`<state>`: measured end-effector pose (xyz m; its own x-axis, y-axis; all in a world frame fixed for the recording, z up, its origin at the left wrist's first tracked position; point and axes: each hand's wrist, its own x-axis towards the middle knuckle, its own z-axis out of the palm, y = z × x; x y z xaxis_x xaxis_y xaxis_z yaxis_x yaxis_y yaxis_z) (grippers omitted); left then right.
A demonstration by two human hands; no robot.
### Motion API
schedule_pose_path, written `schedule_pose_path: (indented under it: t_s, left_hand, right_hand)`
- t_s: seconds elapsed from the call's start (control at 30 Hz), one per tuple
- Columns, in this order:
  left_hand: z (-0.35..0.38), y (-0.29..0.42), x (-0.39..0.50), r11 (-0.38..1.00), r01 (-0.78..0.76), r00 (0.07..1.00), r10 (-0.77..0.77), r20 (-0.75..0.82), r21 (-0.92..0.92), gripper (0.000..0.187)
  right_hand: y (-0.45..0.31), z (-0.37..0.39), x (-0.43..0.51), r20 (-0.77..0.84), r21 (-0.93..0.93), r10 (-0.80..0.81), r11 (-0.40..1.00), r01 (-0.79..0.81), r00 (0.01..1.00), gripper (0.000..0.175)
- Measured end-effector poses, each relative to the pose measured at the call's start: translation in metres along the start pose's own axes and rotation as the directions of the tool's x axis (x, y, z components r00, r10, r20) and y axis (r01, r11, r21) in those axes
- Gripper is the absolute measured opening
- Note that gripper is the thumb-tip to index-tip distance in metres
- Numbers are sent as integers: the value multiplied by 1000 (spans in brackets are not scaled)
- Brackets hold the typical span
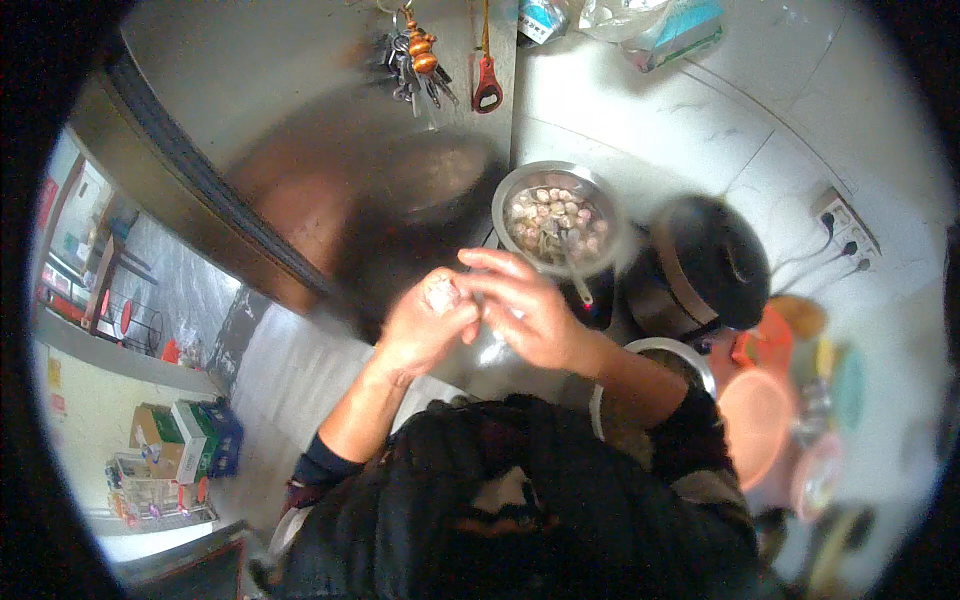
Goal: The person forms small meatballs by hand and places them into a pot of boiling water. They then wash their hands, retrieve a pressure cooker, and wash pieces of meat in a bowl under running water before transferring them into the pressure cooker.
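My left hand is closed around a pale, pinkish soft mass, which bulges out at the thumb side of the fist. My right hand is beside it, palm towards the left fist, its fingers spread and its fingertips close to the mass. Whether they touch it I cannot tell. Just beyond the hands stands a round metal pot with liquid and several pale pinkish balls in it. A spoon or ladle leans in the pot, its handle over the near rim.
Right of the pot stands a dark lidded cooker, with cords running to a wall socket. Another metal-rimmed pot sits under my right forearm. Coloured plastic basins lie at the right. Keys and a red bottle opener hang ahead.
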<state>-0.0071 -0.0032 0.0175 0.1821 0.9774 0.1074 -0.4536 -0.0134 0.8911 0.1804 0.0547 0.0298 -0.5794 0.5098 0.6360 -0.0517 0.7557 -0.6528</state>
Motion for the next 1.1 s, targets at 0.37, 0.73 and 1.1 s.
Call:
schedule_pose_path:
  t_s: [0.37, 0.73, 1.1]
  left_hand:
    - [1, 13, -11, 990, 21, 999, -26, 36, 136, 5]
    - [7, 20, -17, 991, -8, 1000, 11, -21, 134, 15]
    - [0, 2, -13, 732, -105, 978, 200, -65, 674, 20]
  right_hand:
    - [-20, -8, 3, 138, -54, -77, 995, 85, 987, 52]
    - [-28, -5, -3, 22, -52, -75, 996, 76, 997, 55]
    - [-33, 13, 0, 32, -174, -170, 969, 173, 985, 59]
